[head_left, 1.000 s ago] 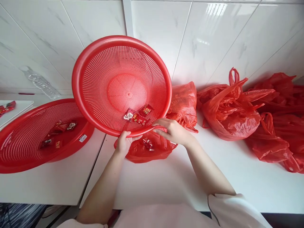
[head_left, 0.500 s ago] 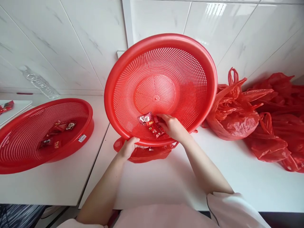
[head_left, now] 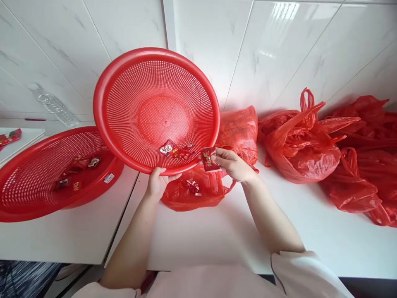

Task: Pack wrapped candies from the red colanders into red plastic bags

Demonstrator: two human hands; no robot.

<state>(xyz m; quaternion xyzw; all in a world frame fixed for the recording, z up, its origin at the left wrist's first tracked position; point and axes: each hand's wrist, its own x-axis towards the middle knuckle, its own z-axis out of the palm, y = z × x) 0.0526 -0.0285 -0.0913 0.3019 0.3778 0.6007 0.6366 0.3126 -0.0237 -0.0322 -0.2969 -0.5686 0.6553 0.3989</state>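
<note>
My left hand (head_left: 158, 182) grips the near rim of a large red plastic colander (head_left: 166, 89), which is tilted so its inside faces me. A few small wrapped snacks (head_left: 168, 147) lie low inside it. Between the fingers of my right hand (head_left: 232, 163) is a dark red snack packet (head_left: 210, 159) with gold lettering, held just off the colander's right rim. Below the two hands an open red plastic bag (head_left: 192, 200) rests on the table, and one wrapped snack (head_left: 193, 186) shows in its mouth.
A second red colander (head_left: 89, 198) with several wrapped snacks stands at the left. Behind it are a clear plastic bottle (head_left: 56, 105) and a white tray (head_left: 27, 138). Filled red bags (head_left: 304, 153) crowd the right side of the white table (head_left: 198, 240) by a tiled wall.
The colander has swung left with my left hand, uncovering the open bag and another bag behind it. My right hand has come out of the colander with a packet.
</note>
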